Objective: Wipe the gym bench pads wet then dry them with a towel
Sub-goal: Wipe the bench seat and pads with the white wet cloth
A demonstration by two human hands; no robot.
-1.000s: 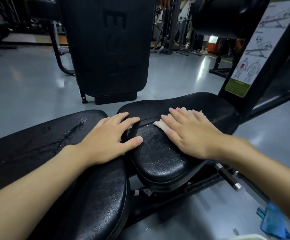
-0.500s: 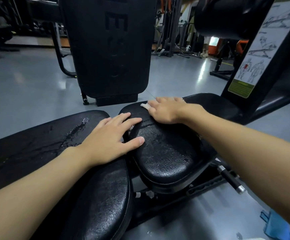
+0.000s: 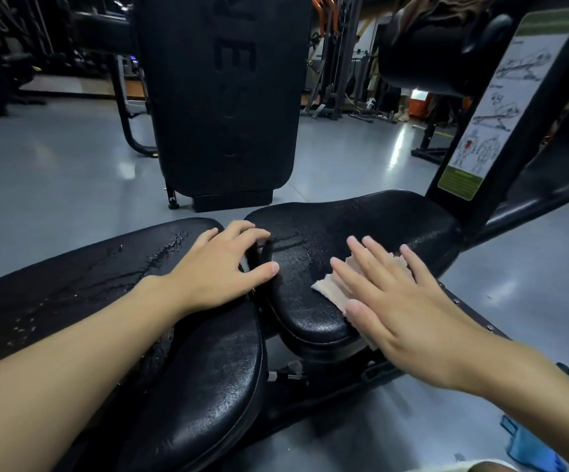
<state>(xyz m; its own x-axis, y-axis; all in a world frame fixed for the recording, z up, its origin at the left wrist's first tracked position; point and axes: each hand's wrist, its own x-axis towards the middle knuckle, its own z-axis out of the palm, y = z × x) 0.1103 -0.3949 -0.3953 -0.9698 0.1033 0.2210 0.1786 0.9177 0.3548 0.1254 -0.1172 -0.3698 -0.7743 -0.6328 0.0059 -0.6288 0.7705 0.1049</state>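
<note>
Two black bench pads lie end to end. The long back pad [image 3: 82, 294] on the left carries streaks and drops of water. The smaller seat pad [image 3: 361, 226] on the right glistens wet. My left hand [image 3: 221, 267] rests flat on the end of the back pad, its fingertips at the gap between the pads and its thumb on the seat pad's edge. My right hand [image 3: 402, 301] presses flat, fingers straight and spread, on a small pale cloth [image 3: 330, 289] at the near right edge of the seat pad. Most of the cloth is hidden under the palm.
A tall black upright pad [image 3: 221, 97] stands just behind the bench on the grey floor. The machine's black frame with an exercise chart [image 3: 490, 107] rises at the right. A blue cloth [image 3: 531, 447] lies on the floor at the bottom right. Other gym machines stand far back.
My right hand slid with the cloth from the seat pad's middle to its far left edge, then back toward me to the near right edge. My left hand stayed put.
</note>
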